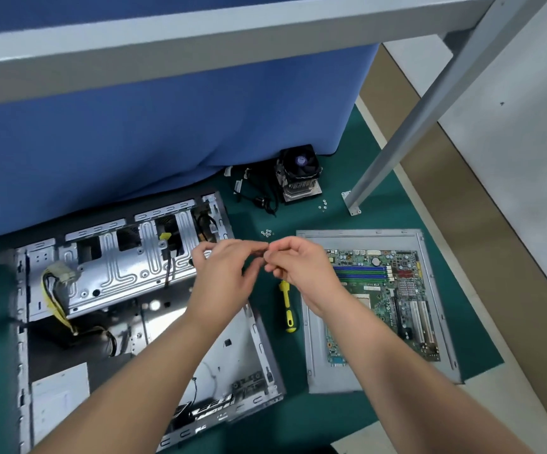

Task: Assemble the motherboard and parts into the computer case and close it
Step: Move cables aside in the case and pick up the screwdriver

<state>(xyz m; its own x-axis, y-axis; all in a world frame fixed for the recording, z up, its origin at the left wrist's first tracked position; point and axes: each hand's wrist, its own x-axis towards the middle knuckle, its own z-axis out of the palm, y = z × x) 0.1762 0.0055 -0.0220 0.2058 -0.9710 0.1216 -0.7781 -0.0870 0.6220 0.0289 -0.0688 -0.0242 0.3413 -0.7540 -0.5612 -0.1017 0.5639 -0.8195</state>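
Meanwhile the left hand (224, 263) and right hand (293, 260) are pinching together at something too small to tell, while the motherboard (385, 303), lying thin and fragile on the side panel (314, 355) beside the open computer case (128, 290), is asking for an edge hold.

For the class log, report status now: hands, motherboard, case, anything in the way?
Left hand and right hand fingertips together mid-air, contents unclear. Motherboard on side panel, outside open case. Screwdriver between.

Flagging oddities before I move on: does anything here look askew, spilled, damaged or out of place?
Nothing looks damaged or spilled. The green motherboard lies on the detached grey metal side panel, outside the open grey computer case. Small silver screws lie loose on the green mat. That suits work mid-assembly.
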